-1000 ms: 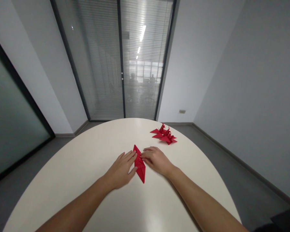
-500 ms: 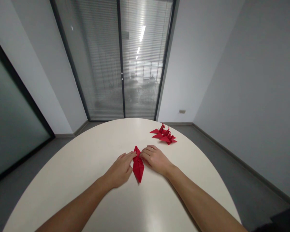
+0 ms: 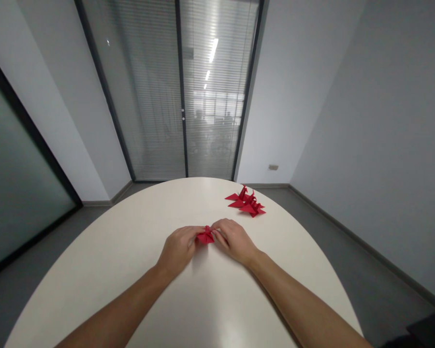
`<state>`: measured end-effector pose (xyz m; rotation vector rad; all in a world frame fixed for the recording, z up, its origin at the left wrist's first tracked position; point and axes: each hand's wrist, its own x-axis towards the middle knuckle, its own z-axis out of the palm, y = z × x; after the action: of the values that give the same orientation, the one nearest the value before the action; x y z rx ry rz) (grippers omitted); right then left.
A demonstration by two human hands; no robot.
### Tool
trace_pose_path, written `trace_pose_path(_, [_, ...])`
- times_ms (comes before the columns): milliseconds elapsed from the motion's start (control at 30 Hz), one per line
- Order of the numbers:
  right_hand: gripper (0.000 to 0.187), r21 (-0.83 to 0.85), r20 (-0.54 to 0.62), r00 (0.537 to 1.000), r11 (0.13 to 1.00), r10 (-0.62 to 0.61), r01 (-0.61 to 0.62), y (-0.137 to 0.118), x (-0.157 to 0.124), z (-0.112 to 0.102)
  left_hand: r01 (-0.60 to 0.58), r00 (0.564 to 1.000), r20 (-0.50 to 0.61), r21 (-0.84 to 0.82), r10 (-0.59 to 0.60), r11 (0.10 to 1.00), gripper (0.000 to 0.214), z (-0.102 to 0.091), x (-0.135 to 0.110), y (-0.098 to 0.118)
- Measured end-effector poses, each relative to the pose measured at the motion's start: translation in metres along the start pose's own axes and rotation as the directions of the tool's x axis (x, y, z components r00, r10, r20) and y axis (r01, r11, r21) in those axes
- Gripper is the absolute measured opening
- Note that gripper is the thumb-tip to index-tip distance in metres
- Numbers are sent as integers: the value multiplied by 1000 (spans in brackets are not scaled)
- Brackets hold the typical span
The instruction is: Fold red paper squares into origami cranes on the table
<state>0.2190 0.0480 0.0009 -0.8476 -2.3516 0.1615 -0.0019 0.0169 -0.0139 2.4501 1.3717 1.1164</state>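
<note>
A piece of red folded origami paper point(image 3: 205, 236) sits between my two hands over the middle of the table. My left hand point(image 3: 179, 246) pinches its left side, fingers bent around the edge. On the other side, my right hand point(image 3: 234, 239) grips the right edge between thumb and fingers. The paper looks short and bunched from here, its near end raised toward the hands. Parts of it are hidden behind my fingers.
Several red origami cranes point(image 3: 248, 203) stand clustered near the far right edge of the round white table point(image 3: 159, 203). Beyond the table are a glass partition with blinds point(image 3: 155, 121) and a grey wall point(image 3: 384, 145). A dark object point(image 3: 427, 328) shows at the lower right.
The red paper lay flat and long, pointing toward me; now it is lifted and looks much shorter. My left hand has turned and closed on its side. The cranes have not moved.
</note>
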Motion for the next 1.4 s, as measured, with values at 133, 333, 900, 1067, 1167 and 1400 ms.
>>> trace_pose_path(133, [21, 29, -71, 997, 1000, 0, 2, -7, 4, -3, -11, 997, -81, -18, 9, 1000, 22, -4, 2, 7])
trace_pose_path(333, [26, 218, -132, 985, 973, 108, -78, -20, 5, -10, 135, 970, -182, -138, -159, 981, 23, -6, 4, 19])
trace_pose_path(900, [33, 822, 207, 910, 441, 359, -361, -1, 5, 13, 389, 894, 118, -683, -433, 618, 25, 4, 9, 20])
trace_pose_path(1067, [37, 814, 269, 905, 423, 331, -397, 0, 3, 9, 408, 892, 176, -710, -417, 573, 26, 6, 7, 19])
trace_pose_path(1167, [37, 810, 286, 893, 411, 346, -419, -1, 3, 6, 413, 886, 178, -721, -428, 557, 27, 6, 6, 18])
trace_pose_path(1400, [25, 804, 294, 881, 403, 370, -437, 2, 2, 8, 442, 872, 184, -692, -453, 570, 26, 3, 6, 16])
